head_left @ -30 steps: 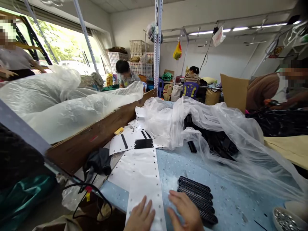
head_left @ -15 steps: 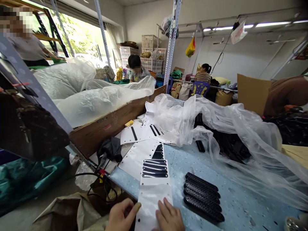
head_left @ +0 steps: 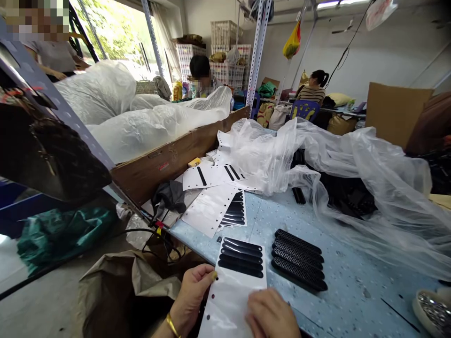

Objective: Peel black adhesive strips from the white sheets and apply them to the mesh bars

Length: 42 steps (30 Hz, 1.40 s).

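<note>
Holding a white perforated backing strip [head_left: 234, 293] at the near edge of the pale blue speckled tabletop [head_left: 338, 300], both hands on it.
Left hand [head_left: 192, 293] pinches the strip's left edge, grip closed; right hand [head_left: 271, 314] lies flat on it, not clasping. Strip carries four slim black oval stickers [head_left: 241, 257] at its far end, none peeled by the look of it. Four black mesh oval pieces [head_left: 299, 258] lie just right of it, bare, apparently not stickered yet.
</note>
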{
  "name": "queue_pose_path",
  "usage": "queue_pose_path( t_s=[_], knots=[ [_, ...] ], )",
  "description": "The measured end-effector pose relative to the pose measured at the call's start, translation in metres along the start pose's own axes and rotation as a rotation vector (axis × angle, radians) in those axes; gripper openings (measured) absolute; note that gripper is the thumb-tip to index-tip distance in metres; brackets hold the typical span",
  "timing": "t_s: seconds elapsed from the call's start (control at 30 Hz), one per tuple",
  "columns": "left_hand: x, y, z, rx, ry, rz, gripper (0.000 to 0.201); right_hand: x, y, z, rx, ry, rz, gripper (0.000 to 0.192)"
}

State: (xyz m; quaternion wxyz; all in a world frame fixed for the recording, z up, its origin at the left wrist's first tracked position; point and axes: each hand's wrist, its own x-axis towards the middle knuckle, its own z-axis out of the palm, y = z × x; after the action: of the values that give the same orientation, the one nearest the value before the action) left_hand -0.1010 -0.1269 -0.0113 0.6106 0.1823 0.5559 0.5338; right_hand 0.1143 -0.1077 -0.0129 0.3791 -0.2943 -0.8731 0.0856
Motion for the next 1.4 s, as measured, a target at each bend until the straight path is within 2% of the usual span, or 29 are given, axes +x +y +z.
queue_pose_path(
  t_s=[0.07,0.17,0.33,0.57,0.73,0.9,1.0,1.1,1.2,1.3,1.4],
  knots=[
    [-0.005,0.002,0.003,-0.019,-0.023,-0.022,0.033,0.02,0.007,0.003,-0.024,0.066,0.02,0.021],
    [-0.012,0.004,0.006,-0.04,-0.046,-0.053,0.033,0.036,0.014,0.016,-0.086,0.033,0.082,0.025],
    [-0.018,0.006,0.009,-0.114,-0.098,-0.02,0.029,0.024,0.01,0.033,-0.119,-0.083,0.132,0.022],
    [-0.027,0.017,0.025,-0.086,-0.225,0.019,0.023,0.015,0.003,0.018,-0.046,-0.027,0.207,0.035],
    [-0.028,0.022,0.034,0.026,-0.235,0.073,0.02,0.015,0.001,0.012,0.027,0.0,0.267,0.028],
    [-0.025,0.029,0.049,0.1,-0.277,0.124,0.018,0.022,0.002,0.002,0.313,0.049,0.305,0.026],
    [-0.024,0.033,0.059,0.13,-0.308,0.148,0.016,0.03,0.001,-0.009,0.518,0.03,0.354,0.027],
    [-0.022,0.033,0.066,0.115,-0.34,0.138,0.014,0.036,-0.003,-0.018,0.589,0.014,0.416,0.029],
    [-0.021,0.032,0.07,0.107,-0.335,0.108,0.017,0.034,-0.006,-0.018,0.475,0.153,0.422,0.026],
    [-0.024,0.031,0.072,0.16,-0.285,0.145,0.022,0.031,-0.008,-0.015,0.281,0.321,0.368,0.021],
    [-0.029,0.03,0.075,0.242,-0.269,0.202,0.023,0.036,-0.011,-0.012,0.267,0.326,0.357,0.013]
  ],
)
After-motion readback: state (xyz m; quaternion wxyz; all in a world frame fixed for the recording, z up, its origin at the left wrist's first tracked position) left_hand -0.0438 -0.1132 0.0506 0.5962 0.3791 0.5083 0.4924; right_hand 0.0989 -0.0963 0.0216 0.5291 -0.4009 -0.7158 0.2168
